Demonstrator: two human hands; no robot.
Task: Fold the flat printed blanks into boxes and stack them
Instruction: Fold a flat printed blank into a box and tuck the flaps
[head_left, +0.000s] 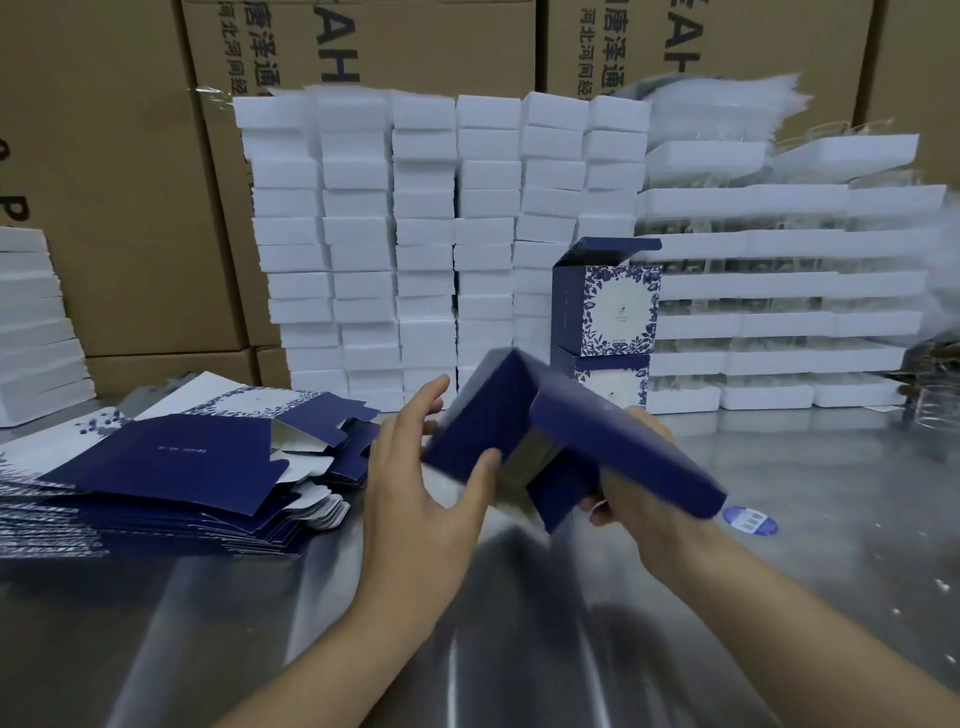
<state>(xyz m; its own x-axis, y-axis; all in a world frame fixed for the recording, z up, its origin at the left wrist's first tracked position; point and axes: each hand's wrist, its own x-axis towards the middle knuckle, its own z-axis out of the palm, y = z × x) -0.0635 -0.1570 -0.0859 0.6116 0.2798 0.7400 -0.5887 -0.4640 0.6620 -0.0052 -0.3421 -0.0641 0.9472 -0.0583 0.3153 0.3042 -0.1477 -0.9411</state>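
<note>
Two hands — left (422, 483), right (640, 501) — round blank (621, 441)

bare left hand (421, 483), bare right hand (631, 501), forearms uncovered to the frame's edge, fingernails apparently short, outlines slightly blurred

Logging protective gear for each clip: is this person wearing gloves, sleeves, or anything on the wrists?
No gloves: the left hand and right hand are bare. The left forearm and right forearm are uncovered to the frame's edge, with no sleeve, watch, bracelet or ring in view. The blue box hides part of the right hand, so its fingers cannot be fully checked.
</note>
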